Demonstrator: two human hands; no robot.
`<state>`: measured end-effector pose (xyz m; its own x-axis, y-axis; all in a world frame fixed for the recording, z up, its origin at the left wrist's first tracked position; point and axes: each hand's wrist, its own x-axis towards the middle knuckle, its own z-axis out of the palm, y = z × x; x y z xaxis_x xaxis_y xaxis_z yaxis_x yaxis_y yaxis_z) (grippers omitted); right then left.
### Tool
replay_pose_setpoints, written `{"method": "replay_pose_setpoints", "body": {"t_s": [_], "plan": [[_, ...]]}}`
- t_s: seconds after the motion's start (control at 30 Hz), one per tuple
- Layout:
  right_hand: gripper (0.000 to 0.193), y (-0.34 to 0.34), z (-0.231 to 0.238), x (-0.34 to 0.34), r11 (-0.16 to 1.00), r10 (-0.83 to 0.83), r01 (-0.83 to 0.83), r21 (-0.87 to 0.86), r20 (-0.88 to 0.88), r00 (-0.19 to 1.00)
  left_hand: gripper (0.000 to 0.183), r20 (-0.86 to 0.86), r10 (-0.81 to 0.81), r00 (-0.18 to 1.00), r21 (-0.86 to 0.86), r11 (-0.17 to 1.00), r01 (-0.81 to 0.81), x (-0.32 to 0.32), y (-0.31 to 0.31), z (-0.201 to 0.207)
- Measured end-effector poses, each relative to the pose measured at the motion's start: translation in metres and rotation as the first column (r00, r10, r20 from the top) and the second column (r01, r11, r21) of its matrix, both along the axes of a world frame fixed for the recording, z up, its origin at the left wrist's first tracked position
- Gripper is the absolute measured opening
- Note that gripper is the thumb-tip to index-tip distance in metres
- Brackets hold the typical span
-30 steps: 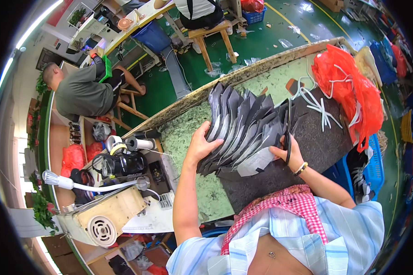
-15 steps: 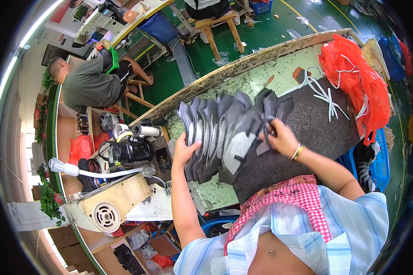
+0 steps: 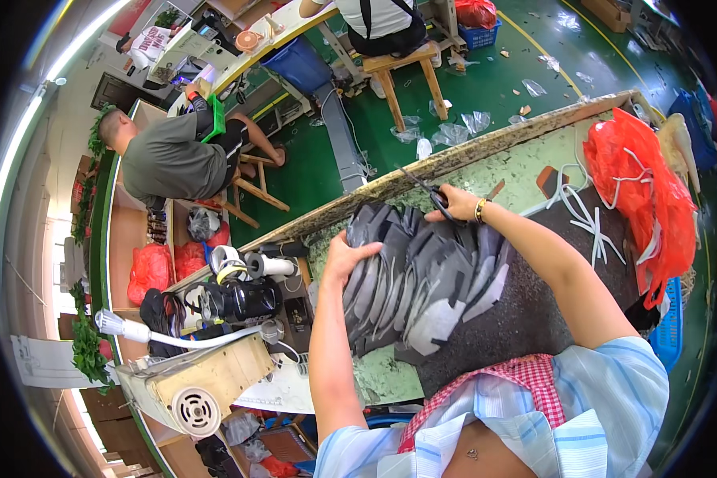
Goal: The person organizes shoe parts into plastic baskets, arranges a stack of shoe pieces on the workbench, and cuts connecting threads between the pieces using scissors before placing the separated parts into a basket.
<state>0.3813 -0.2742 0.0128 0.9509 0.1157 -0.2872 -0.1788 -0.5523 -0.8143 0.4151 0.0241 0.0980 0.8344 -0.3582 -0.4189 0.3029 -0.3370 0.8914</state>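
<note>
A thick row of overlapping dark grey and black cut pieces (image 3: 410,271), some with pale grey faces, leans together on the worktable. My left hand (image 3: 347,259) holds the left end of the row, its thumb over the top edge and its other fingers mostly hidden. Beyond the far edge of the pieces, my right hand (image 3: 457,204) is closed around black scissors (image 3: 436,196). Their blades point away, up to the table's raised far rim. Whether the scissors touch a piece, I cannot tell.
A dark mat (image 3: 526,319) lies under the pieces. White straps (image 3: 588,227) and a red plastic bag (image 3: 641,199) are at the right. On the left stand a sewing machine (image 3: 215,370) and a lamp (image 3: 119,325). A seated person (image 3: 175,159) works beyond.
My right hand has moved from the right end of the pieces to their far side, and the scissors now show plainly. My left hand stays on the left end. The whole view has shifted.
</note>
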Motion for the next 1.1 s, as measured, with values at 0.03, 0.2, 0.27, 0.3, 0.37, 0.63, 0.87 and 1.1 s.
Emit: {"method": "replay_pose_setpoints", "body": {"t_s": [0.03, 0.2, 0.27, 0.3, 0.37, 0.63, 0.87, 1.1], "plan": [[0.080, 0.004, -0.002, -0.001, 0.996, 0.005, -0.005, 0.092, 0.006, 1.000, 0.048, 0.031, -0.006, 0.999, -0.043, 0.999, 0.007, -0.006, -0.002, 0.005], [0.069, 0.009, 0.025, -0.030, 0.968, 0.032, -0.056, 0.245, 0.101, 0.994, 0.042, 0.084, -0.021, 0.996, -0.186, 0.982, 0.037, -0.030, 0.002, 0.032], [0.064, -0.005, 0.039, -0.058, 0.975, -0.132, 0.097, 0.200, 0.169, 0.977, 0.045, 0.070, 0.107, 0.992, -0.223, 0.971, -0.089, -0.036, 0.011, 0.041], [0.062, -0.010, 0.042, -0.076, 0.944, -0.263, 0.195, 0.268, 0.246, 0.933, 0.046, 0.088, 0.170, 0.982, -0.232, 0.962, -0.145, -0.035, 0.020, 0.044], [0.054, -0.019, 0.059, -0.119, 0.879, -0.435, 0.399, 0.260, 0.098, 0.895, 0.048, 0.116, 0.227, 0.967, -0.244, 0.950, -0.194, -0.031, 0.037, 0.048], [0.041, -0.022, 0.024, -0.200, 0.591, -0.788, 0.731, 0.342, 0.052, 0.613, 0.045, 0.128, 0.080, 0.988, -0.083, 0.994, -0.070, 0.054, 0.004, 0.013], [0.037, -0.040, 0.045, -0.206, 0.562, -0.823, 0.773, 0.294, 0.103, 0.559, 0.036, 0.930, 0.111, 0.350, 0.108, 0.828, -0.550, 0.044, 0.002, 0.007], [0.037, -0.038, 0.052, -0.191, 0.572, -0.807, 0.733, 0.367, 0.092, 0.583, 0.041, 0.281, -0.491, 0.825, 0.353, 0.852, 0.387, -0.147, -0.035, 0.018]]}}
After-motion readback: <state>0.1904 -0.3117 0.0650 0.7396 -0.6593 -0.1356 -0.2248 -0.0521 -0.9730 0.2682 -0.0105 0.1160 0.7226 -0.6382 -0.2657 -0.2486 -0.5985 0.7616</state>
